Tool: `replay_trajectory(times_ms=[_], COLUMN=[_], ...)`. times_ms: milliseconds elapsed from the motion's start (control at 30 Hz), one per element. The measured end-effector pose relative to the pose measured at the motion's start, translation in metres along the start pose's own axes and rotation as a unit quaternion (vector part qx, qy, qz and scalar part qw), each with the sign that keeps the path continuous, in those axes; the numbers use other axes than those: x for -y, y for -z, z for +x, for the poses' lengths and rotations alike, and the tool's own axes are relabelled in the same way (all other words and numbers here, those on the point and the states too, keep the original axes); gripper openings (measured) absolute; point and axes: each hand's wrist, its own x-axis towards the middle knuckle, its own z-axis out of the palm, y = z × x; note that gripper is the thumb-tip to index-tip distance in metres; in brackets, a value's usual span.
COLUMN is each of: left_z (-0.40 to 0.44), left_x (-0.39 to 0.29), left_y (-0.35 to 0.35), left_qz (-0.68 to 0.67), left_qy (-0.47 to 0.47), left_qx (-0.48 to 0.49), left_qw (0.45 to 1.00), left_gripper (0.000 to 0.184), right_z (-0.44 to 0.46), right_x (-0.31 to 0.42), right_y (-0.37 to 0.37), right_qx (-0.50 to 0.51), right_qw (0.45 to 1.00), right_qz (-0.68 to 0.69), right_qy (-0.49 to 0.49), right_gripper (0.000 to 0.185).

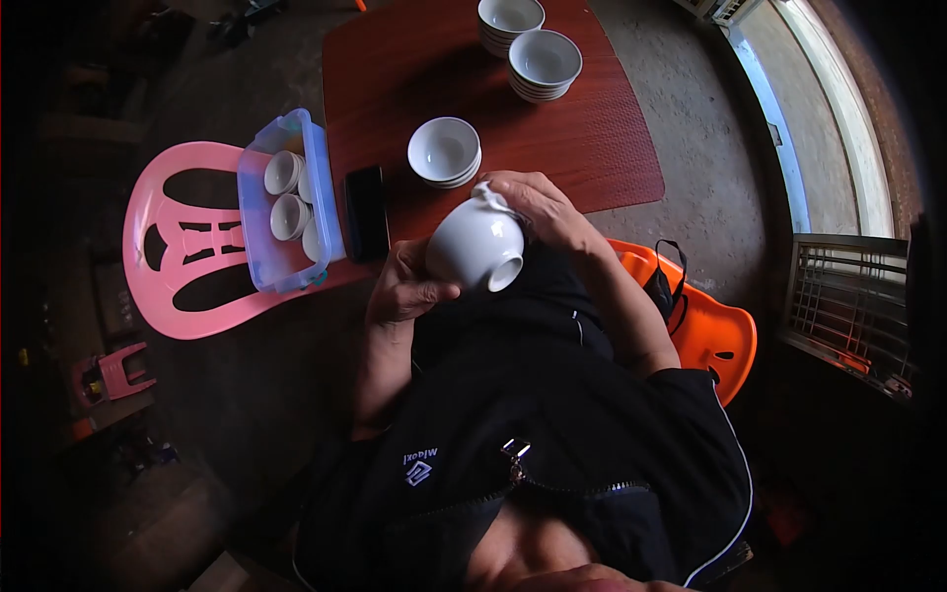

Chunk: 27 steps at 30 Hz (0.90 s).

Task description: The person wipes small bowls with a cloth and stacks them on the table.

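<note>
A white bowl (472,247) is held tilted above my lap, its foot ring facing down and to the right. My left hand (402,286) is closed on the bowl's left side, with the thumb along the outer wall. At the far rim, the fingers of my right hand (541,205) press a small white cloth (490,197) against the bowl. Whether it is cloth or tissue I cannot tell for sure. Just beyond, a short stack of white bowls (445,150) stands on the red-brown table (395,69).
Two taller bowl stacks (546,62) (511,15) stand farther back. A black phone (367,212) lies near the table's left edge. On the pink chair (163,306), a clear blue bin (258,247) holds several small white cups (289,217). An orange chair (725,340) is at right.
</note>
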Motion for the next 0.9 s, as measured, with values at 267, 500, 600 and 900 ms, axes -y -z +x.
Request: replay_trajectory(times_ms=[267,500,600,900], left_z=[0.004,0.003,0.0,0.011], left_x=[-0.004,-0.001,0.0,0.003], left_y=[-0.002,-0.012,0.0,-0.005], left_qz=[0.113,0.175,0.194,0.154], left_qy=[0.073,0.085,0.062,0.079], left_qx=[-0.005,-0.042,-0.005,-0.029], left_qw=[0.991,0.98,0.979,0.984], left_gripper=[0.028,0.013,0.015,0.016], right_z=[0.004,0.011,0.013,0.006], right_x=[0.006,0.029,0.004,0.007], right_y=[-0.009,-0.03,0.002,-0.013], right_qx=[-0.072,0.039,0.05,-0.071], right_qw=[0.972,0.812,0.962,0.957], right_qz=[-0.219,-0.568,-0.26,-0.28], right_qy=[0.038,0.125,0.069,0.006], right_gripper=[0.037,0.025,0.026,0.032])
